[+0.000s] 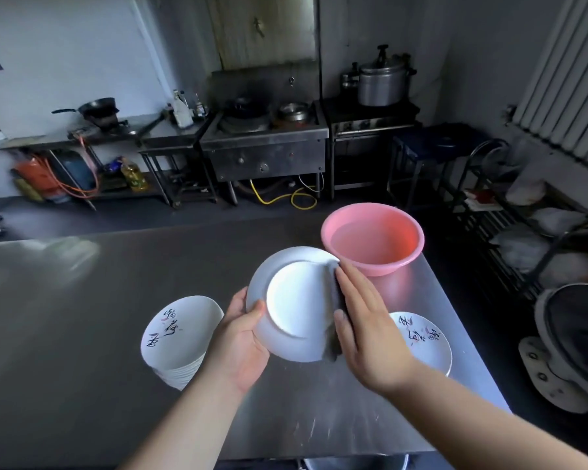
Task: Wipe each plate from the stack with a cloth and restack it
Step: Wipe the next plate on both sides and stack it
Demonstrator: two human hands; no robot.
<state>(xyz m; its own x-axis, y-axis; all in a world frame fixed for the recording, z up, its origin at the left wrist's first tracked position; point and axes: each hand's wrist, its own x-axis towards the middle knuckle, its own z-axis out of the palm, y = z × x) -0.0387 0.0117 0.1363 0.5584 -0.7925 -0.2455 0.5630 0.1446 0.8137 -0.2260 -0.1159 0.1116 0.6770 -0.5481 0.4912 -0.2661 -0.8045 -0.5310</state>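
The left hand [239, 340] gripped a white plate [294, 303] by its near-left rim, thumb curled over the upturned underside and fingers hidden behind. The plate was held above the steel table [82, 317], tilted so its smooth back and round foot ring faced the camera, the far edge raised toward the pink basin [373, 239].

The right hand [365, 329] lay almost flat, fingers straight and close together, pressing a dark cloth [335, 310] against the right side of the plate. The cloth showed only as a dark folded strip along the fingers, running from the plate's far-right rim down to its near-right rim; the thumb touched the cloth at its near part.

To the left, near the left wrist, stood a stack of plates [180, 337], glossy white with brush lettering on the top one, which sat tilted. To the right, partly hidden behind the right hand, another lettered plate [425, 340] lay flat on the table.

The basin was round plastic, holding water, and stood at the far right of the table, just beyond the held plate. The table top was brushed metal, dull grey, with streaks of light near the front edge.
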